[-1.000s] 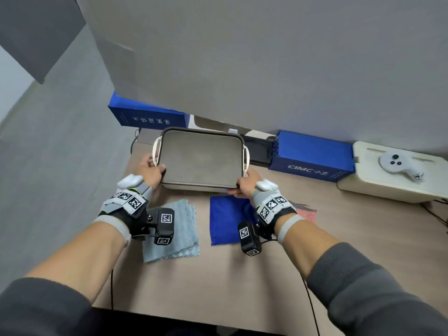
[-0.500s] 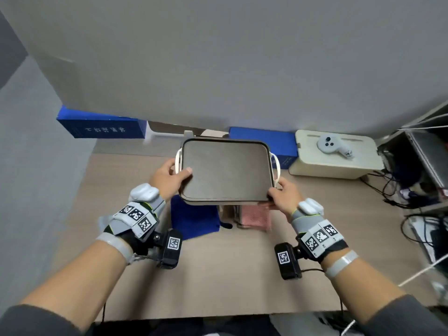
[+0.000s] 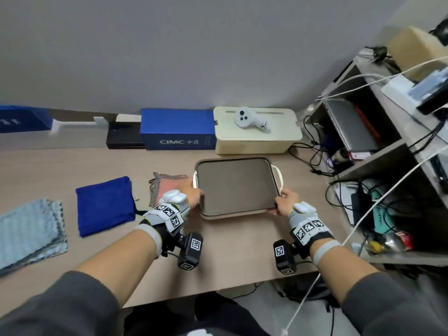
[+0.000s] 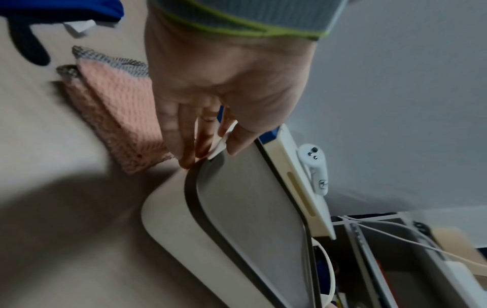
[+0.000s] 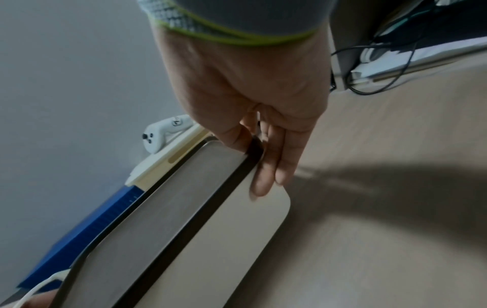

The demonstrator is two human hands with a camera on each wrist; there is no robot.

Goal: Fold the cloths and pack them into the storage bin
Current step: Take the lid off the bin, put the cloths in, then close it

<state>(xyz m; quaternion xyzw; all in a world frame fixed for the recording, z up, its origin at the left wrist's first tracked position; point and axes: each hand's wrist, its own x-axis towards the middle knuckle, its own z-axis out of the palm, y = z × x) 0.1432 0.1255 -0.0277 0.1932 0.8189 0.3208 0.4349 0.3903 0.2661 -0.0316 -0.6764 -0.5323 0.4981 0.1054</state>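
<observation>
The storage bin (image 3: 235,186), cream with a grey lid and side handles, sits low at the table's right; I cannot tell whether it rests on the wood. My left hand (image 3: 192,197) grips its near left corner, thumb on the lid (image 4: 245,200). My right hand (image 3: 281,204) grips the near right corner, thumb on the dark rim (image 5: 231,177). To the left lie a folded pink and grey cloth (image 3: 167,186) (image 4: 118,116), a folded dark blue cloth (image 3: 105,204) and a light blue cloth (image 3: 29,231).
Against the wall behind the bin stand a blue CIMC box (image 3: 178,132) and a cream box (image 3: 257,141) with a white controller (image 3: 249,118) on top. A shelf (image 3: 378,163) full of cables flanks the table's right edge.
Both hands have carried the bin from the back middle, above the cloths, over to the right side of the table and lowered it. All three cloths now show to its left.
</observation>
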